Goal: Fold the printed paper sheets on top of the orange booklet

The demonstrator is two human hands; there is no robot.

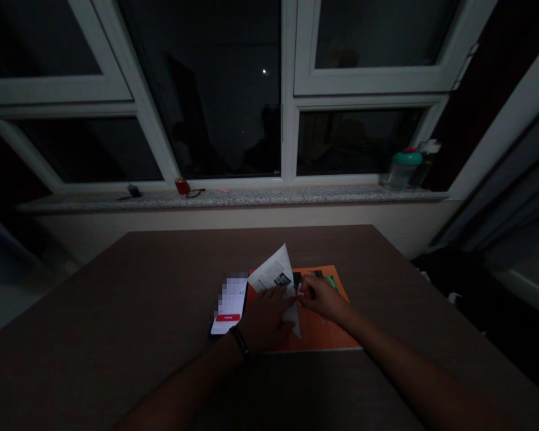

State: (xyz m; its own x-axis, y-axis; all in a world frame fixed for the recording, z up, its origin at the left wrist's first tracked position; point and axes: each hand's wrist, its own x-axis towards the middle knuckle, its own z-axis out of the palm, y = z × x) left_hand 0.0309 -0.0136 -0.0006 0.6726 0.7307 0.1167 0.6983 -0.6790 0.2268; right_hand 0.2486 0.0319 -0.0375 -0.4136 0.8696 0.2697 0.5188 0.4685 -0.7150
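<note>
head view: dim light, two bare hands at work over the orange book (336, 335) on the bench (117, 299). paper (269, 272), printed and creased to a point, lies over the book's left half; its tip reaches past the book's far edge as seen here. left hand (267, 317) on the paper, fingers spread and extended, pressing rather than grasping; dark band (239, 342) on that wrist. right hand (320, 296) over the book's middle, at the paper's right edge, fingers clenched; cannot tell whether they catch the paper. part of a green patch on the book's cover shows beyond this hand. phone (229, 302) just left of the book, screen lit, red button near its lower end. beyond the book and bench, speckled sill (260, 197) under dark window panes: red jar (182, 186) to the book's far left, teal-lidded bottle (404, 167) to its far right.
</note>
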